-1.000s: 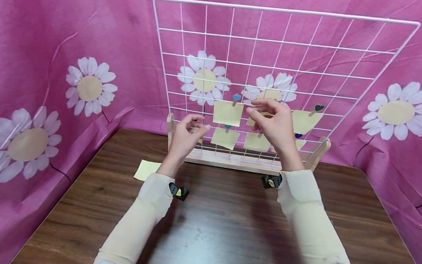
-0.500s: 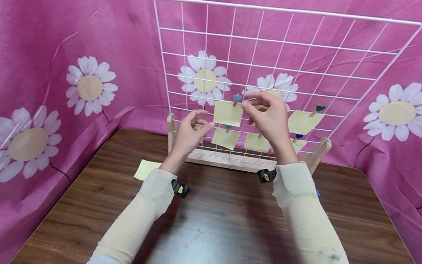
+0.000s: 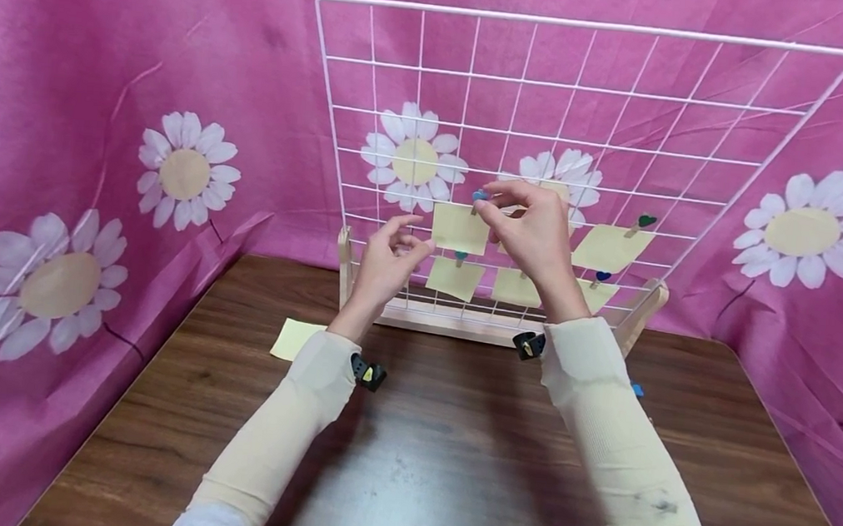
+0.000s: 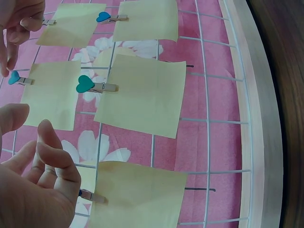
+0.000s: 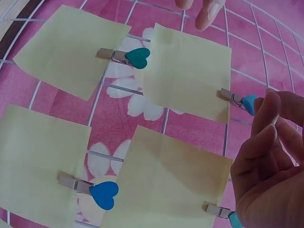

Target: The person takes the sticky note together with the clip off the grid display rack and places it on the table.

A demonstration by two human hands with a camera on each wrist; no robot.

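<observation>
Hovering near note edge, left hand loosely spread; right hand at clip, pinch unclear.

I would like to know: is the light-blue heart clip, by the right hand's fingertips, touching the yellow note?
Touching. The right wrist view shows it: the light-blue heart clip has its wooden end clamped over the yellow note's edge.

No lettering, numbers or brands legible in any view. Yellow notes on the wire grid: no readable writing on visible faces. Heart-shaped clip heads: no legible mark. Black wrist devices: small yellow patch on each, too small to tell if printed.
</observation>
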